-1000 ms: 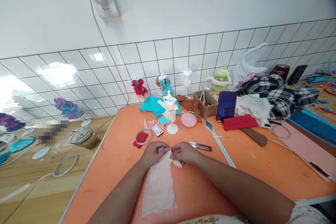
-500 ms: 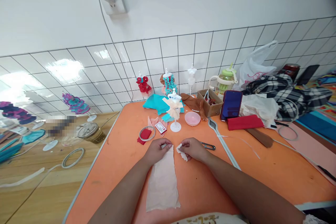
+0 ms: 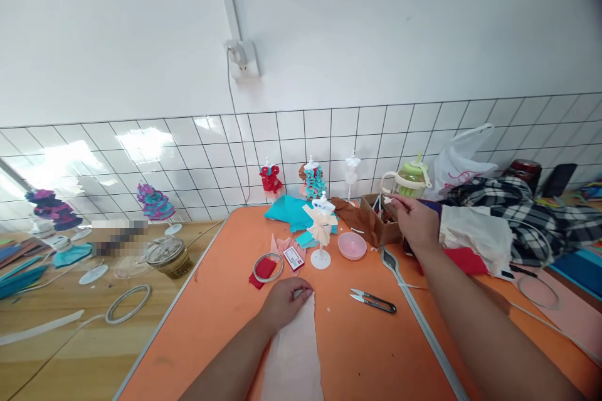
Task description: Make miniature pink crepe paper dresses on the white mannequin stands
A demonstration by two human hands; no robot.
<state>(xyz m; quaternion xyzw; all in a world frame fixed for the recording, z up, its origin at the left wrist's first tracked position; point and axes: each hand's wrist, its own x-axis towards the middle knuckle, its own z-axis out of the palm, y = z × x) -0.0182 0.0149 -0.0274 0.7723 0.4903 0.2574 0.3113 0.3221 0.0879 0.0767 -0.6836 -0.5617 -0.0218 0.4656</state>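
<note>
My left hand (image 3: 286,306) pinches the top end of a long pale pink cloth strip (image 3: 294,357), which lies flat down the orange table. My right hand (image 3: 417,227) reaches over the small cardboard box (image 3: 389,235), its fingertips closed on a small pale cloth scrap (image 3: 387,200). Thread snips (image 3: 374,301) with black handles lie on the table to the right of the strip. Beyond my left hand stands a small white dress form (image 3: 322,258) wrapped in cream cloth. A phone (image 3: 435,205) is mostly hidden behind my right hand and wrist.
A pink bowl (image 3: 352,246), a card (image 3: 294,258) and a ring-shaped roll (image 3: 268,268) on red cloth lie around the dress form. Decorated dress forms (image 3: 271,180) stand along the tiled wall. A long pale zipper (image 3: 423,319) runs under my right forearm. A lidded bottle (image 3: 410,180) stands behind the box.
My right hand has moved away from my left hand, forward and right to the box, carrying the scrap. The snips are now uncovered. My left hand keeps its pinch; the view has tilted up.
</note>
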